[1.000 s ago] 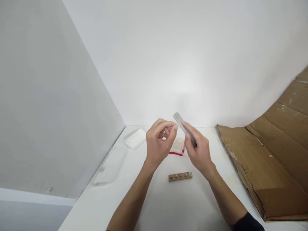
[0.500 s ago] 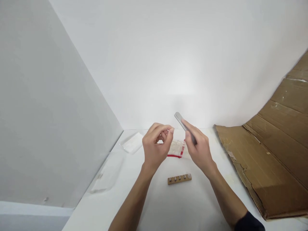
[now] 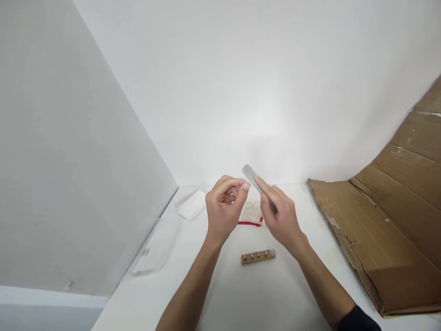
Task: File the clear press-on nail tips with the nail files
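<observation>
My right hand [image 3: 280,214] grips a nail file [image 3: 248,173], a flat grey strip with a rounded end, slanting up to the left. Its index finger lies along the file. Thumb and index finger of my left hand [image 3: 225,207] are pinched together, close against the file's edge; whatever they hold, if anything, is too small to make out. Below both hands, a narrow brown strip [image 3: 254,261] rests on the white table, with several small silvery pieces standing along it and a pale round spot at its right end.
Behind the hands lies a clear bag with a red edge [image 3: 251,224]. Two clear plastic pieces are at the left: a farther packet [image 3: 191,205] and a nearer sheet [image 3: 155,257]. Folded cardboard [image 3: 382,248] covers the right side, and white walls [image 3: 220,92] enclose the back and left.
My right hand has moved left with the nail file, bringing it closer to my left fingertips. My left hand keeps its pinch and has barely moved.
</observation>
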`<state>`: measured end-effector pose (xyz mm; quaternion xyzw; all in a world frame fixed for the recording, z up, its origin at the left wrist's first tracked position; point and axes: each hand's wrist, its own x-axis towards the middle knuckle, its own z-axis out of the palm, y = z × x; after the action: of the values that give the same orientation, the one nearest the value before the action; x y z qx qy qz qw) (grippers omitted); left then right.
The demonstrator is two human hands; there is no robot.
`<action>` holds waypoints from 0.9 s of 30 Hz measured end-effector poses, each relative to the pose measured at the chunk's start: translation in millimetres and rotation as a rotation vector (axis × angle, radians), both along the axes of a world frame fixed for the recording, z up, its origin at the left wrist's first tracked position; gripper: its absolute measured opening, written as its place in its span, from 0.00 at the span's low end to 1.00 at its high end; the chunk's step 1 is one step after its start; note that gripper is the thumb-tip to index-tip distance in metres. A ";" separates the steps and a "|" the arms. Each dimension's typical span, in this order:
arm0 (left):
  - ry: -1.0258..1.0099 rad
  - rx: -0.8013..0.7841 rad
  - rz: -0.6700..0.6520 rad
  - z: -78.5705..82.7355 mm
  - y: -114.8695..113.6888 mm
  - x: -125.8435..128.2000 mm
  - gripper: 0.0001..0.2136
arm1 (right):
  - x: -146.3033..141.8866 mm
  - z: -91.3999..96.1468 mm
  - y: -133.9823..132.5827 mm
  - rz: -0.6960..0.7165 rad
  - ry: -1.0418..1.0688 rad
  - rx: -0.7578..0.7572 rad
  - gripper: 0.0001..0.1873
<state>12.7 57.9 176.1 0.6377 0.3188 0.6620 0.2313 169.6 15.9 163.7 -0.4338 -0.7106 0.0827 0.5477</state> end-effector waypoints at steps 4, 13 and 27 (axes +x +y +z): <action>0.025 0.034 0.024 1.3 -1.9 0.1 0.07 | 0.3 0.4 -1.1 -0.014 0.013 -0.006 0.26; 0.092 0.173 0.111 2.5 -8.6 2.1 0.05 | -2.7 -0.7 -2.6 -0.042 0.021 -0.012 0.27; 0.257 0.542 0.341 -5.8 -1.5 8.4 0.06 | 0.0 5.2 -3.3 0.023 0.099 -0.109 0.26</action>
<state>21.1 56.4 170.2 0.6916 0.2599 0.6661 -0.1023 169.7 12.6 168.9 -0.4501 -0.6820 0.1491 0.5569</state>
